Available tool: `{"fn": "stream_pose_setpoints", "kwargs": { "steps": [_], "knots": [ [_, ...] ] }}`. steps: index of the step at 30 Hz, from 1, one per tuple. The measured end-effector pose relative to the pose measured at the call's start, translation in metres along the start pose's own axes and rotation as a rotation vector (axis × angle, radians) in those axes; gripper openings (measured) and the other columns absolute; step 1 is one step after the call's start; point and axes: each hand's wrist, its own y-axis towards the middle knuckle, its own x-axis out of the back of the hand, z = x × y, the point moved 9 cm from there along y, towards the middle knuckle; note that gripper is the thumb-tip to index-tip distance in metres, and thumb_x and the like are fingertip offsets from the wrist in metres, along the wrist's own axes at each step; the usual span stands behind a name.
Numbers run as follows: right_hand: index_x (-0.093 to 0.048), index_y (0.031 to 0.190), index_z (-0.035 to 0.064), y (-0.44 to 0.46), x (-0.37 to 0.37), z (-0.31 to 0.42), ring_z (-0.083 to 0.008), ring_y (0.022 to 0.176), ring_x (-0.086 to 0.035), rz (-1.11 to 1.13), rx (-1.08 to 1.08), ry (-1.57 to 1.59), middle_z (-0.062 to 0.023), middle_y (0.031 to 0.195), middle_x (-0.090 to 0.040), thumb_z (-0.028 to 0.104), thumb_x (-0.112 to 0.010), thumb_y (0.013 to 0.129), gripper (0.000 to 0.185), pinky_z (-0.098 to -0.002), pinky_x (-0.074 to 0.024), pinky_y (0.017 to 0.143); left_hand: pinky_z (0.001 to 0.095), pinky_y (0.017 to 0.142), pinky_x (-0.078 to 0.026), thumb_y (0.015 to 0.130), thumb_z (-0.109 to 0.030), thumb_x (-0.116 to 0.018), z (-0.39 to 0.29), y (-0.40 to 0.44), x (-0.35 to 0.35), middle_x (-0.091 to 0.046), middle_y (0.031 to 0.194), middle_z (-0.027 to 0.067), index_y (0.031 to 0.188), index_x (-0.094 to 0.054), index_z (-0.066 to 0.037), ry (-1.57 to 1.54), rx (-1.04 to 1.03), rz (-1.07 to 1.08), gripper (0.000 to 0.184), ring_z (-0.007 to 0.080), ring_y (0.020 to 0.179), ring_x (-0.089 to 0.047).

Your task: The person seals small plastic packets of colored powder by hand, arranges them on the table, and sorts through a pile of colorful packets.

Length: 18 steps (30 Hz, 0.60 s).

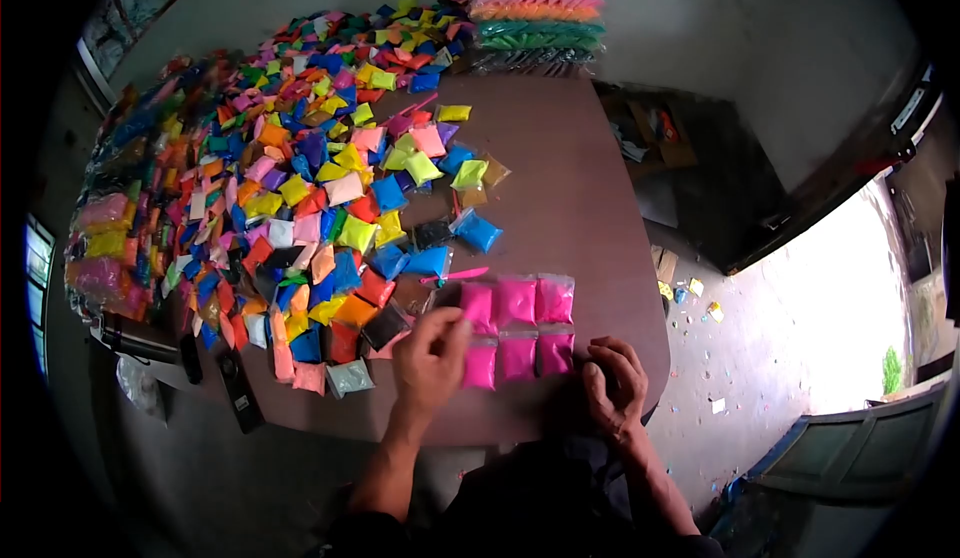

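Note:
Several bright pink plastic packets [517,303] lie in two neat rows on the brown table [560,178]. My left hand [430,358] is at the left side of these rows, its fingers curled in close to the upper left packet. Whether anything is between those fingertips is hidden. To the right of the rows, my right hand [617,383] is over the table near its edge, fingers loosely bent and apart, holding nothing visible.
A large heap of small colourful packets [345,188] covers the table's left and back. Bundled packets in layers [538,8] are stacked at the far edge. A thin pink strip [465,274] lies just above the rows. Scraps [715,311] litter the floor at right.

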Motion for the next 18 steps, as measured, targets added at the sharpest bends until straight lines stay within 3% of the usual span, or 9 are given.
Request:
{"fn": "stream_pose_setpoints", "kwargs": {
  "steps": [2,4,5,6,7,9,13,15,18],
  "knots": [
    [-0.069,0.106,-0.0053,0.005,0.002,0.001,-0.0248,0.094,-0.068,-0.047,-0.110,0.104,-0.0167,0.107,-0.066,0.006,-0.067,0.089,0.021,-0.0337,-0.0541,0.083,0.0221,0.058,-0.047,0.093,-0.008,-0.074,-0.020,-0.005,-0.027,-0.067,0.075,-0.0013,0.108,-0.069,-0.003,-0.083,0.026,0.142,0.017,0.0050,0.065,-0.059],
    [-0.069,0.107,-0.0055,0.011,-0.005,0.006,-0.0222,0.091,-0.066,0.022,-0.143,0.219,-0.0147,0.105,-0.066,0.009,-0.066,0.092,0.021,-0.0322,-0.0536,0.080,0.0222,0.056,-0.046,0.093,-0.009,-0.074,-0.042,-0.014,-0.059,-0.067,0.076,0.0001,0.109,-0.070,-0.004,-0.041,-0.081,0.333,0.017,0.0046,0.065,-0.059],
    [-0.069,0.107,-0.0058,0.013,-0.010,0.010,-0.0195,0.089,-0.065,0.080,-0.171,0.324,-0.0126,0.102,-0.066,0.013,-0.064,0.096,0.022,-0.0306,-0.0531,0.077,0.0240,0.056,-0.048,0.093,-0.010,-0.074,-0.049,-0.025,-0.076,-0.069,0.079,0.0035,0.108,-0.069,-0.005,-0.178,-0.050,0.404,0.016,0.0047,0.067,-0.061],
    [-0.069,0.107,-0.0056,0.013,-0.014,0.016,-0.0139,0.079,-0.061,0.113,-0.282,0.400,-0.0098,0.101,-0.066,0.022,-0.059,0.103,0.030,-0.0265,-0.0495,0.069,0.0288,0.058,-0.052,0.092,-0.008,-0.074,-0.059,-0.030,-0.092,-0.070,0.082,0.0088,0.109,-0.069,-0.007,-0.147,-0.127,0.480,0.017,0.0123,0.067,-0.067],
    [-0.069,0.107,-0.0056,0.012,-0.017,0.014,-0.0139,0.079,-0.061,0.120,-0.282,0.407,-0.0098,0.101,-0.066,0.022,-0.059,0.103,0.030,-0.0265,-0.0495,0.069,0.0347,0.061,-0.056,0.090,-0.006,-0.073,-0.077,-0.030,-0.101,-0.071,0.084,0.0117,0.110,-0.068,-0.009,-0.110,-0.237,0.532,0.021,0.0238,0.071,-0.072],
    [-0.069,0.106,-0.0052,0.000,-0.018,-0.007,-0.0096,0.071,-0.057,0.037,-0.472,0.630,-0.0086,0.104,-0.067,0.026,-0.053,0.107,0.035,-0.0240,-0.0449,0.063,0.0388,0.064,-0.058,0.089,-0.007,-0.073,-0.078,-0.031,-0.115,-0.071,0.087,0.0130,0.112,-0.067,-0.009,-0.166,-0.239,0.569,0.024,0.0309,0.076,-0.072],
    [-0.070,0.103,-0.0054,0.000,-0.009,-0.024,-0.0093,0.065,-0.055,-0.042,-0.504,0.664,-0.0098,0.095,-0.069,0.028,-0.049,0.110,0.039,-0.0239,-0.0432,0.059,0.0388,0.064,-0.058,0.089,-0.011,-0.076,-0.078,-0.012,-0.118,-0.071,0.087,0.0122,0.108,-0.069,-0.008,-0.163,-0.304,0.600,0.021,0.0296,0.077,-0.073],
    [-0.066,0.089,-0.0016,0.005,0.005,-0.036,-0.0105,0.062,-0.056,-0.187,-0.566,0.634,-0.0074,0.079,-0.066,0.033,-0.044,0.112,0.047,-0.0241,-0.0407,0.054,0.0371,0.064,-0.058,0.089,-0.013,-0.077,-0.071,0.018,-0.101,-0.072,0.086,0.0118,0.104,-0.071,-0.007,-0.022,-0.262,0.505,0.018,0.0282,0.075,-0.073],
    [-0.062,0.083,0.0012,0.010,0.035,-0.054,-0.0125,0.059,-0.055,-0.257,-0.494,0.342,-0.0058,0.072,-0.063,0.028,-0.048,0.110,0.041,-0.0268,-0.0412,0.054,0.0324,0.066,-0.056,0.093,-0.014,-0.074,-0.049,0.079,-0.063,-0.072,0.087,0.0102,0.099,-0.070,-0.004,0.081,-0.181,0.348,0.013,0.0200,0.075,-0.071]
  ]
}}
